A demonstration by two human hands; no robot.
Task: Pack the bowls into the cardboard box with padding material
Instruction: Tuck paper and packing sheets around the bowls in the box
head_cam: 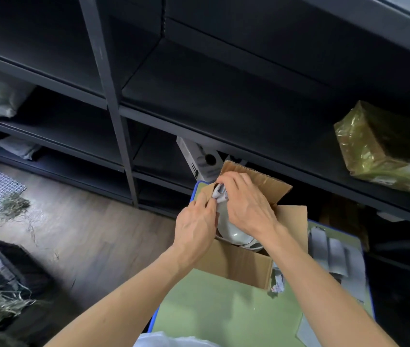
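Both forearms reach forward over the open cardboard box [236,264]. The left hand [196,226] and the right hand [246,204] curl their fingers and pinch a piece of grey padding [220,192] at the box's far side. Inside the box, between the hands, lies a glossy pale grey bowl [231,231], its rounded outside showing.
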